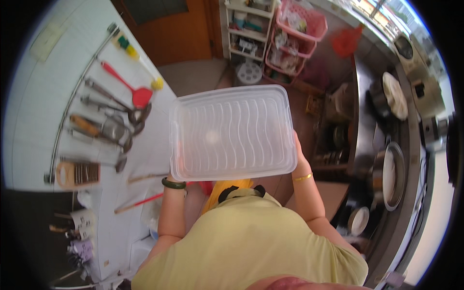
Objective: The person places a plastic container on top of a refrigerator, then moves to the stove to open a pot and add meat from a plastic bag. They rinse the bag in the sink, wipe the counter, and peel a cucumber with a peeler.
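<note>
A frosted clear plastic storage box [234,133] with a wavy-ridged lid spans the space before my body, its broad face toward me. My right hand [299,157] grips its right side, thumb along the edge, most of the fingers hidden behind it. At the left side, my left hand [181,154] shows only as a pinkish blur through the plastic and holds that edge. What the box contains, if anything, cannot be made out. A dark green bangle [173,183] circles my left wrist and a gold bracelet [303,177] my right.
On the left wall, utensils hang from a rail, including a red spatula [141,96] and a grater [79,174]. Pink stacked baskets [295,46] and a white shelf [249,34] stand ahead. A counter on the right carries a pot [379,99] and a steel pan [397,176].
</note>
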### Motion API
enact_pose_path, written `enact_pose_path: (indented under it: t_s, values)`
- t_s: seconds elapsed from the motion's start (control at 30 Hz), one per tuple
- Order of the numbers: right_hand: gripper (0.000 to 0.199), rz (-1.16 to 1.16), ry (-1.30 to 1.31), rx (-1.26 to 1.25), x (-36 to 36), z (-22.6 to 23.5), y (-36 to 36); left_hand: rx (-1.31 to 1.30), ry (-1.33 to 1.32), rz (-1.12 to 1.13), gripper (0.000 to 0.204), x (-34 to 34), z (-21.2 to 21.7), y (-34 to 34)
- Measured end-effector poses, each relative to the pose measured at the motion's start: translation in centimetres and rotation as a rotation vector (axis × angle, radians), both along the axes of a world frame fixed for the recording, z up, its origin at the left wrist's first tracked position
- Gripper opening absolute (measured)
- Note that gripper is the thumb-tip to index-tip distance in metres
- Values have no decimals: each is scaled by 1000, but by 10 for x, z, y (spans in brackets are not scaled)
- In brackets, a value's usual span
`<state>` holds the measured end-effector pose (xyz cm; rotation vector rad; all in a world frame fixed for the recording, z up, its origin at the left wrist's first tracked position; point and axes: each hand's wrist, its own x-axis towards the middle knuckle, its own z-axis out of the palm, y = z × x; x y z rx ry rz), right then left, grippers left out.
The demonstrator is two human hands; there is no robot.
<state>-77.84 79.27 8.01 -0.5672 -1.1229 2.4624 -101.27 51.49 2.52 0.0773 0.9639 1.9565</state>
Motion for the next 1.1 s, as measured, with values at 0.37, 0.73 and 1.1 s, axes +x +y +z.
enact_pose_path:
  t_s: [0.37,0.73,1.1]
  values:
    - [46,41,175,-191,-254,19,255,13,43,-7,53,-281,36,268]
    - [43,382,57,-168,-724,41,386,-58,195,634,47,-579,96,320]
    - [45,779,175,156,-1187,36,268,470,309,854,49,-886,61,197]
